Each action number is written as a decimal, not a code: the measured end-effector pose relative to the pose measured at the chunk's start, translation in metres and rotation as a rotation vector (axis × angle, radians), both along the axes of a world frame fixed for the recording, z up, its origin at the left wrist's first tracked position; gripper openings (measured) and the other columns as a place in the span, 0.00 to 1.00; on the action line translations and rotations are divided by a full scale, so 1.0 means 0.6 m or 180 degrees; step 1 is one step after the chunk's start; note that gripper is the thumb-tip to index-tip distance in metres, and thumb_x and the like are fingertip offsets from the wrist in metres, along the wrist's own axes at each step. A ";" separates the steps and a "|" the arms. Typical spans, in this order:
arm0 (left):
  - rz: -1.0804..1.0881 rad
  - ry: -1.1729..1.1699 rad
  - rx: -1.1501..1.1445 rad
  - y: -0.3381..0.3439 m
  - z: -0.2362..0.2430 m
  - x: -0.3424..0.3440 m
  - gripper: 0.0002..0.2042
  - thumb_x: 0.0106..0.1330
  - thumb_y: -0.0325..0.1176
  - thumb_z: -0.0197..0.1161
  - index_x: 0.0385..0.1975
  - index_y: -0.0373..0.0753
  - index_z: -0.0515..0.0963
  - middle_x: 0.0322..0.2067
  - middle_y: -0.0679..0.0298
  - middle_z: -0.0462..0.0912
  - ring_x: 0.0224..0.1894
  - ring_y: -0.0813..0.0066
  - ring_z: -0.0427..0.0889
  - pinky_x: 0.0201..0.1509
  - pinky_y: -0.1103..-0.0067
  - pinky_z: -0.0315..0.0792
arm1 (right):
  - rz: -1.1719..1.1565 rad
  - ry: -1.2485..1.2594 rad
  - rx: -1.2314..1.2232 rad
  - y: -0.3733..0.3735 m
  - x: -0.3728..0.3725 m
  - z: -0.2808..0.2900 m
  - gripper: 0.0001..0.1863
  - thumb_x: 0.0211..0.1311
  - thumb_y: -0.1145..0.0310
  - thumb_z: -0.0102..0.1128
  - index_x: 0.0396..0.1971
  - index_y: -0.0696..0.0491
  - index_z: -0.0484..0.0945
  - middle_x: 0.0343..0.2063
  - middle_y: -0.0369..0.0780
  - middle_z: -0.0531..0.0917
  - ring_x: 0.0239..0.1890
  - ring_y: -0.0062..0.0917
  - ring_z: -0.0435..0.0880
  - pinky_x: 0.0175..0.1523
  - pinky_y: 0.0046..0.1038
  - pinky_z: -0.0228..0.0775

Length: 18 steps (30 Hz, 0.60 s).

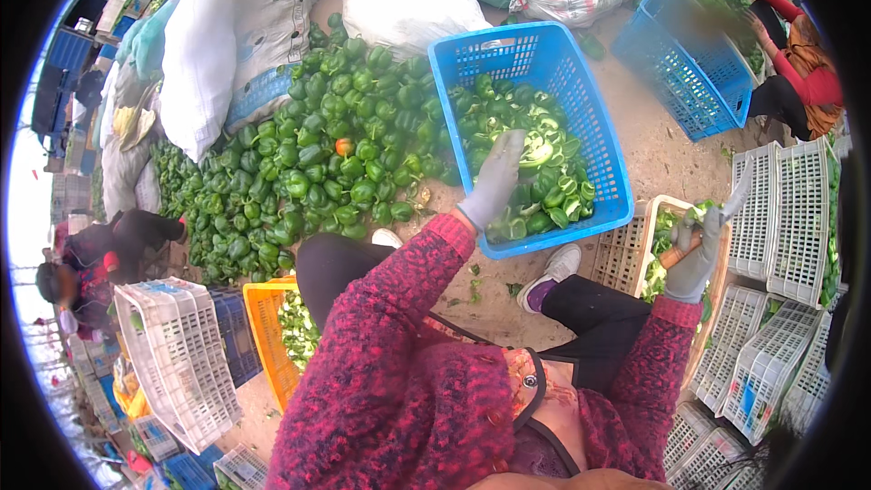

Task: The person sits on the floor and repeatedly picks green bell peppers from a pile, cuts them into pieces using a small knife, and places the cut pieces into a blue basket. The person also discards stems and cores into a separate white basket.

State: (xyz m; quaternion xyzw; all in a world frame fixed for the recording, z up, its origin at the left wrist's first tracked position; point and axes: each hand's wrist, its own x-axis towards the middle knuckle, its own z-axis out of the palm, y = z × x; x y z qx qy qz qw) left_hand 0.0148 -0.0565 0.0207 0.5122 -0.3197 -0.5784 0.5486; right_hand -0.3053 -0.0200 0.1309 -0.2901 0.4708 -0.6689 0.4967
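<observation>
My left hand [497,180], in a grey glove, reaches over the near left part of a blue plastic crate [529,246]. Its fingers are stretched out, beside pale cut green peppers [537,149] in the crate; I see nothing held in them. Dark green pepper pieces lie around these. To the right, my gloved right hand [693,259] is closed on a knife [680,252] with a brown handle. The thin grey blade points up and away to the right. Below that hand stands a pale crate [621,249] with light green pepper scraps inside.
A large heap of whole green peppers [308,168] spreads to the left, with one reddish pepper [344,146]. Full white sacks [399,0] lie behind. An orange crate [263,331] stands near left, stacked white crates [758,345] at right. Co-workers sit far right and left.
</observation>
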 end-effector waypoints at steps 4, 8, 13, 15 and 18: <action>0.1186 -0.2594 -0.1052 -0.046 -0.100 0.142 0.24 0.78 0.44 0.54 0.65 0.33 0.71 0.64 0.45 0.74 0.68 0.49 0.71 0.73 0.65 0.63 | -0.0143 0.2508 0.1402 0.106 -0.292 0.006 0.19 0.67 0.49 0.69 0.39 0.50 0.77 0.17 0.26 0.67 0.11 0.10 0.60 0.14 0.15 0.49; 0.2170 -0.3395 0.1723 0.038 -0.207 0.379 0.27 0.69 0.42 0.64 0.66 0.41 0.72 0.61 0.46 0.75 0.64 0.50 0.74 0.66 0.62 0.71 | -0.1028 0.2992 0.3282 0.296 -0.451 -0.040 0.25 0.67 0.45 0.68 0.46 0.51 0.75 0.15 0.27 0.65 0.08 0.14 0.58 0.11 0.20 0.51; -0.0407 -0.4286 0.3554 0.114 -0.330 0.476 0.44 0.57 0.39 0.77 0.73 0.58 0.59 0.75 0.54 0.57 0.68 0.51 0.73 0.62 0.57 0.77 | -0.1700 0.1746 0.2454 0.329 -0.411 -0.062 0.15 0.67 0.53 0.68 0.35 0.49 0.77 0.15 0.26 0.60 0.13 0.13 0.57 0.19 0.20 0.53; -0.1029 -0.4699 0.3261 0.108 -0.360 0.480 0.43 0.56 0.37 0.77 0.73 0.58 0.60 0.74 0.55 0.60 0.67 0.51 0.74 0.60 0.58 0.78 | -0.1281 0.1519 0.2148 0.288 -0.368 -0.043 0.12 0.69 0.56 0.65 0.37 0.48 0.79 0.16 0.26 0.60 0.15 0.11 0.58 0.20 0.19 0.51; -0.1134 -0.4876 0.3116 0.108 -0.378 0.497 0.35 0.57 0.37 0.76 0.65 0.49 0.66 0.61 0.53 0.76 0.60 0.51 0.81 0.57 0.59 0.80 | -0.0867 0.2011 0.1716 0.205 -0.292 0.004 0.19 0.76 0.61 0.56 0.62 0.51 0.80 0.23 0.26 0.63 0.19 0.09 0.58 0.23 0.16 0.48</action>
